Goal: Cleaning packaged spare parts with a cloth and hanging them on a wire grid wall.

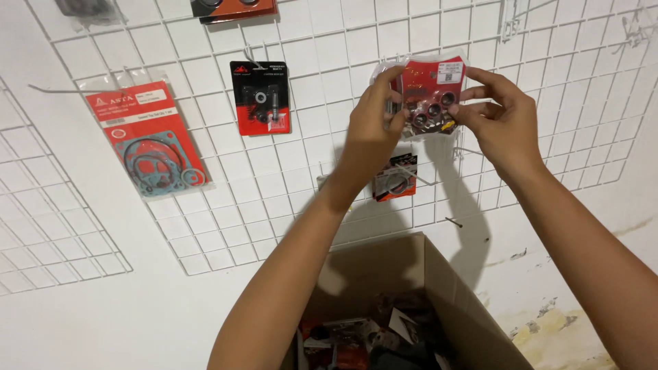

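Note:
Both of my hands hold up a red blister pack of several small dark rollers against a white wire grid panel on the wall. My left hand pinches the pack's left edge. My right hand grips its right edge with fingers over the top corner. The pack sits near a wire hook on the grid.
Other packs hang on the grid: a red gasket pack at left, a black and red parts pack, a small orange and black pack under my hands. An open cardboard box of packaged parts stands below. A second grid is at far left.

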